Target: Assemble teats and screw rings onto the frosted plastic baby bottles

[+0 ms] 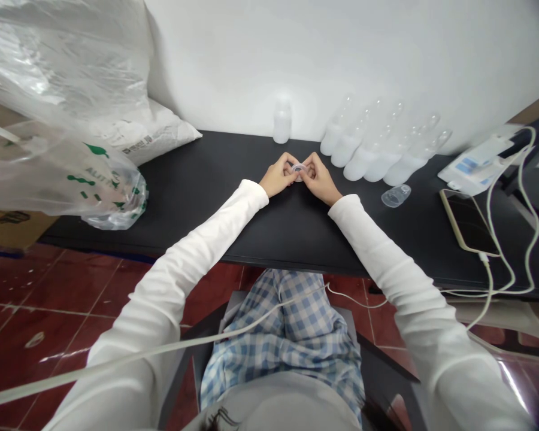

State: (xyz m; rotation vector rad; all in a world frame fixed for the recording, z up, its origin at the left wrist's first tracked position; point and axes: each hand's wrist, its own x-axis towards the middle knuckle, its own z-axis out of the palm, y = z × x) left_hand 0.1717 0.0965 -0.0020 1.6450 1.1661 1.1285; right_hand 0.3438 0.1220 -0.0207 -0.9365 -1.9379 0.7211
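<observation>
Over the middle of the black table, my left hand [280,175] and my right hand [318,178] meet at a small clear ring-shaped piece [299,170]. The fingers of both hands are closed around its two sides, with the thumbs near its front. Behind my hands, a single whitish bottle [282,122] stands upright by the wall, without a pointed top. Several whitish bottles with clear domed tops [372,152] stand grouped to the right. A loose clear cap [396,196] lies on its side in front of that group.
The black table [197,185] meets a white wall. Plastic bags [103,173] and a white sack [161,129] crowd the left. At the right lie a phone [469,222] with a white cable and a white-blue package [476,163]. Another cable [179,343] crosses above my lap.
</observation>
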